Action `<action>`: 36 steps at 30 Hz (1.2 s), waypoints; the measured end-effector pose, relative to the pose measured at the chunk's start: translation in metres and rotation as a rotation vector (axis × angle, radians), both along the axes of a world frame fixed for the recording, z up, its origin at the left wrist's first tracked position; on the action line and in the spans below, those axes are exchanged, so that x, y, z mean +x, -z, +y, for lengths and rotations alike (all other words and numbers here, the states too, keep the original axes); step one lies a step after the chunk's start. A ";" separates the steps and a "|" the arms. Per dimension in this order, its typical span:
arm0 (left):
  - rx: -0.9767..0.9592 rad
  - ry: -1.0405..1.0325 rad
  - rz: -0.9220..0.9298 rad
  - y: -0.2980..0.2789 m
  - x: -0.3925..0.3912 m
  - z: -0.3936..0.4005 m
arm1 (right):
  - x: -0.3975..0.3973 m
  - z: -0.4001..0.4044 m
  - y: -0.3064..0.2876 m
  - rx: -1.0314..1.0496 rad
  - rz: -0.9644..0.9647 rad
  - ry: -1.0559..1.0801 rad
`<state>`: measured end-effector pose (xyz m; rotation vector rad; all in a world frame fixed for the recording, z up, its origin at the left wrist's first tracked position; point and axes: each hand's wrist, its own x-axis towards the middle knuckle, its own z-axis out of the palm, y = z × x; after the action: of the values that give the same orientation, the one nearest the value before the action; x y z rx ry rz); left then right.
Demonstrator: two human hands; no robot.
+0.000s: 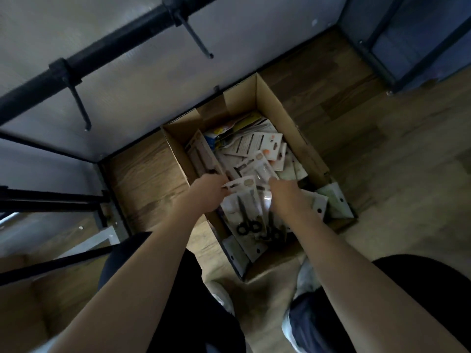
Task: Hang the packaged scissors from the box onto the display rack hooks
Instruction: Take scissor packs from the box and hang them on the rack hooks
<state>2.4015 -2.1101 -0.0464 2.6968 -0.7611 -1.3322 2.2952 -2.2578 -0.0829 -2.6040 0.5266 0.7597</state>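
Note:
An open cardboard box (285, 118) stands on the wooden floor, full of packaged scissors on white cards. My left hand (204, 192) reaches into the box and pinches the top edge of a scissors pack (242, 207) with black handles. My right hand (285, 194) is beside it, its fingers on another pack (262, 166) deeper in the box; the grip itself is hidden. The display rack's black bar (119, 39) runs across the upper left, with two bare hooks (81, 108) (198, 39) sticking out.
A grey panel backs the rack. Black frame legs (51, 200) stand at the left. A dark blue cabinet (413, 34) fills the upper right corner. My knees and shoes (300, 324) are below the box, on the floor.

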 end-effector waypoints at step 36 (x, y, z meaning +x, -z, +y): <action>-0.692 -0.294 -0.525 -0.513 -0.063 0.017 | -0.045 0.001 -0.545 -0.027 -0.629 0.409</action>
<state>2.3383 -2.0936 0.4668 2.4249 -0.6482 -0.2123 2.2500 -2.2573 0.4617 -2.4447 0.8195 -0.1971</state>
